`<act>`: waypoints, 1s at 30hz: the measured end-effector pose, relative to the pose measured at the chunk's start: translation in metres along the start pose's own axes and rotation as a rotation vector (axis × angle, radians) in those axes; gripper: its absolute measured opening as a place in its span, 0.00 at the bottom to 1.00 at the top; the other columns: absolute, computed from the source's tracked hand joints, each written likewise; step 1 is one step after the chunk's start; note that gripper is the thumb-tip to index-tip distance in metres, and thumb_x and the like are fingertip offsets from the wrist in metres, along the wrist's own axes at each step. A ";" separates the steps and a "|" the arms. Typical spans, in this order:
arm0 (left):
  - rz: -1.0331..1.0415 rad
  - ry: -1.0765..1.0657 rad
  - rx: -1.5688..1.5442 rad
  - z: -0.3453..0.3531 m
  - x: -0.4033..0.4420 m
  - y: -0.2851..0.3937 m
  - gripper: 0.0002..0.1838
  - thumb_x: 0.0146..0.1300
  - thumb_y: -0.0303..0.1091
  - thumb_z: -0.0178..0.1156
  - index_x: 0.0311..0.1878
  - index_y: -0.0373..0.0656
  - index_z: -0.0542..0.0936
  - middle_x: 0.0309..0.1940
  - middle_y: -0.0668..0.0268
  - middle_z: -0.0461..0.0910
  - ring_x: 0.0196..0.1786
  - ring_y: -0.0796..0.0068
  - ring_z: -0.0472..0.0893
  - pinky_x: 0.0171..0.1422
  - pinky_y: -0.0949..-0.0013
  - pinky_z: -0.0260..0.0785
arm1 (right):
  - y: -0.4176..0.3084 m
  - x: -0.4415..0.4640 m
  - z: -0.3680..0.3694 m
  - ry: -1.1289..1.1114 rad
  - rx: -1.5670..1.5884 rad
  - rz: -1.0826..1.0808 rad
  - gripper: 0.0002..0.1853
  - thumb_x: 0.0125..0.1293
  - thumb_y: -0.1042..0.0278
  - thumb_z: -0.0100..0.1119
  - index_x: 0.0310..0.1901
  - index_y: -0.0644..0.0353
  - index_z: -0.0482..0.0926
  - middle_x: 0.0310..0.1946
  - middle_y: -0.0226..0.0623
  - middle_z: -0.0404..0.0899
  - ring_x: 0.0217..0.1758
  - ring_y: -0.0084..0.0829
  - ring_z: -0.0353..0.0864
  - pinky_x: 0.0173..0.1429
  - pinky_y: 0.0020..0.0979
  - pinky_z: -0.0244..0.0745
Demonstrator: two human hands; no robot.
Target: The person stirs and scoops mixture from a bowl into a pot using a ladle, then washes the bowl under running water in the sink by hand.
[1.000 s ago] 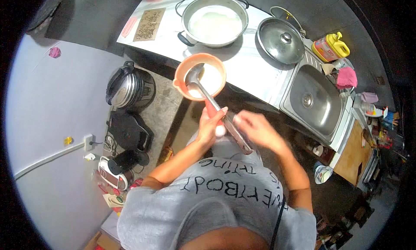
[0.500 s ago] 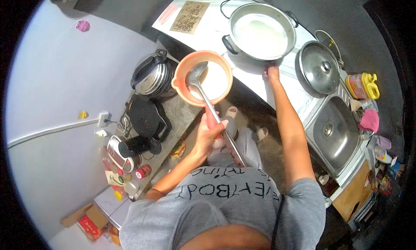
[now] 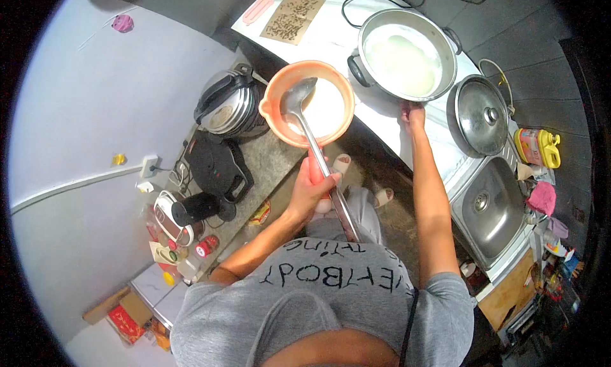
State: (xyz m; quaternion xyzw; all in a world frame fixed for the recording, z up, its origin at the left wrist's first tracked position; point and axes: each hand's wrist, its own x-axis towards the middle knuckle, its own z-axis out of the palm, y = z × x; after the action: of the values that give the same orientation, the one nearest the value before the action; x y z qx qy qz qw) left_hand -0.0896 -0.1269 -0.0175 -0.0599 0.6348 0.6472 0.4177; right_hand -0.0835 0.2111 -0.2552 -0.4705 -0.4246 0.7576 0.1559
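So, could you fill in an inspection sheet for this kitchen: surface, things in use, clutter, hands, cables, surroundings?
Surface: white counter; spills: nothing seen.
Things in use: orange plastic dipper with white contents, long-handled metal ladle inside; wide uncovered metal pan, whitish contents.
Clutter: brown speckled rectangular sheet, flat pink item.
Hands: left hand holds dipper and ladle handles; right hand at pan's near side, grip unclear.
Cables: thin dark cord loops beside pan.
Surroundings: round metal lid, rectangular steel sink, yellow plastic jug.

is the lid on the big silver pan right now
No, the round metal lid with a black knob lies on the white counter beside the wide silver pan.
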 end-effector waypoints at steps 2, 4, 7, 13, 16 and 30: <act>-0.001 0.007 -0.001 -0.002 0.004 0.000 0.33 0.53 0.30 0.68 0.60 0.40 0.63 0.45 0.69 0.68 0.44 0.80 0.71 0.50 0.73 0.68 | 0.008 0.007 -0.003 0.015 0.038 0.020 0.09 0.71 0.63 0.48 0.42 0.60 0.70 0.25 0.34 0.73 0.14 0.20 0.60 0.12 0.21 0.47; 0.001 0.004 -0.001 -0.002 0.007 0.000 0.33 0.53 0.30 0.68 0.60 0.40 0.63 0.45 0.69 0.68 0.44 0.80 0.72 0.50 0.73 0.68 | 0.001 0.003 -0.005 0.035 0.080 0.032 0.08 0.70 0.64 0.49 0.42 0.60 0.71 0.24 0.33 0.73 0.14 0.20 0.60 0.12 0.20 0.47; 0.026 -0.010 -0.002 -0.005 0.010 0.002 0.32 0.53 0.29 0.67 0.60 0.40 0.63 0.45 0.69 0.68 0.44 0.80 0.72 0.49 0.74 0.68 | -0.011 -0.002 -0.001 0.018 0.106 -0.007 0.07 0.69 0.66 0.51 0.40 0.60 0.71 0.24 0.32 0.73 0.14 0.19 0.59 0.12 0.20 0.47; 0.046 0.003 0.036 -0.002 0.008 0.011 0.30 0.54 0.29 0.67 0.59 0.40 0.64 0.43 0.70 0.68 0.43 0.81 0.71 0.48 0.75 0.68 | -0.018 -0.005 -0.003 -0.004 0.018 0.032 0.03 0.67 0.72 0.48 0.39 0.60 0.69 0.21 0.30 0.69 0.14 0.20 0.59 0.12 0.23 0.49; 0.054 -0.035 0.000 -0.001 0.007 0.010 0.29 0.54 0.29 0.67 0.58 0.40 0.65 0.42 0.70 0.68 0.42 0.81 0.71 0.48 0.75 0.67 | -0.021 -0.021 -0.003 0.037 0.002 0.033 0.05 0.67 0.70 0.48 0.40 0.61 0.69 0.21 0.31 0.69 0.14 0.19 0.61 0.12 0.23 0.50; 0.356 -0.148 0.130 0.104 -0.003 0.010 0.27 0.53 0.30 0.69 0.50 0.40 0.62 0.33 0.68 0.70 0.28 0.81 0.73 0.28 0.76 0.67 | -0.120 -0.390 0.004 -0.216 -0.890 -0.236 0.25 0.60 0.64 0.62 0.56 0.59 0.64 0.37 0.46 0.75 0.37 0.43 0.78 0.46 0.40 0.74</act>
State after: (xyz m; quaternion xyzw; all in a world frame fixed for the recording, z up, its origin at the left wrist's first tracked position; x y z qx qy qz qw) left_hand -0.0469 -0.0359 0.0112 0.1284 0.6435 0.6710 0.3453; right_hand 0.0915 0.0318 0.0666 -0.3584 -0.7726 0.5237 -0.0210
